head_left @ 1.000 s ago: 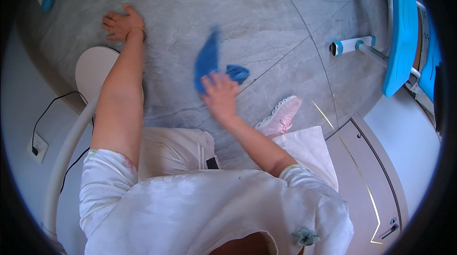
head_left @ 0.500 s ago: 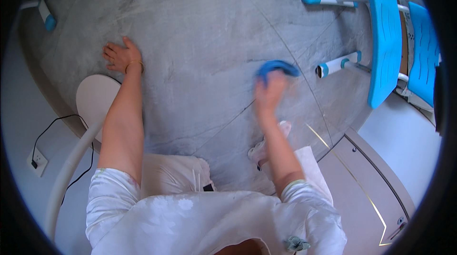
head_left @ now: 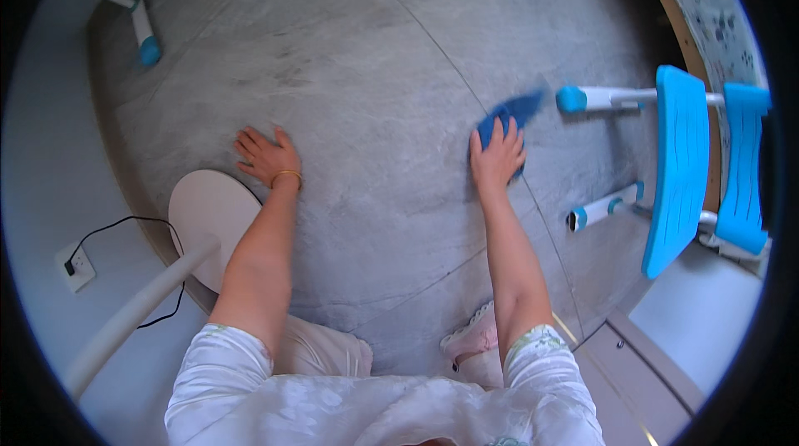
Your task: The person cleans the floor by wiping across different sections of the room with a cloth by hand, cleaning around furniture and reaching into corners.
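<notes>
My left hand [head_left: 268, 156] is open, its palm flat on the grey tiled floor [head_left: 383, 188] and its fingers spread. A thin gold bracelet [head_left: 287, 174] circles that wrist. To the right, my right hand [head_left: 498, 155] holds a blue cloth [head_left: 520, 109] against the floor, its fingers slightly apart over the fabric. The cloth is crumpled, and its far end is blurred by motion. It lies across a tile seam, close to the foot of a blue and white chair [head_left: 682, 171].
Beside my left forearm stands a round white base [head_left: 212, 213] with a slanting pole [head_left: 146, 304]. A black cable [head_left: 125, 220] runs from a wall socket [head_left: 76, 268]. Another blue-tipped leg [head_left: 143, 30] stands at far left. A grey cabinet [head_left: 637, 379] is at lower right.
My view has shifted, so the chair and round base appear lower. The cloth has moved nearer the chair's foot and is spread out more under my right hand. My left hand stays on the floor.
</notes>
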